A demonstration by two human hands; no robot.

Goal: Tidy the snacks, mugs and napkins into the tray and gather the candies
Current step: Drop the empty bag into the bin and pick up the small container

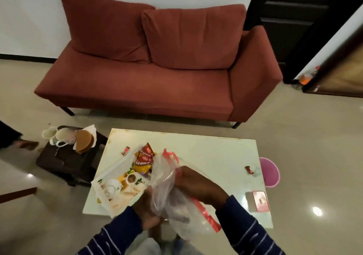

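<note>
— So, what stands at the far left?

— On the dark brown low stool [66,156] beside the worktop there are two white ceramic mugs [57,136], touching each other, and next to them a stack of white paper napkins [92,135] with round brown coasters [83,140] lying on it.

— And on the pale glass-topped worktop [206,152] itself?

— Near its left edge lies a small red-wrapped candy [125,150]. Just beside it sits the white rectangular tray with a printed tea picture [117,186], turned at an angle. At the far end of the tray lie red and yellow snack packets [144,160], one upon another.

— Where are the hands?

— Both are at the near edge, in dark blue striped sleeves. The left hand [146,209] holds the clear plastic zip bag with a red strip [169,192] from below; its fingers are mostly hidden behind the plastic, so I cannot tell how they are set. The right hand [193,184] grips the bag from the side, the fingers curled and pressed into the plastic. Something dark shows inside the bag, but it is too blurred to name.

— And further right?

— A second red-wrapped candy [249,170] lies near the right edge, well apart from the tray. Nearer to the person is a pink-edged flat tin [258,200]. On the floor, just beside the worktop, stands a pink plastic bucket [270,173].
</note>
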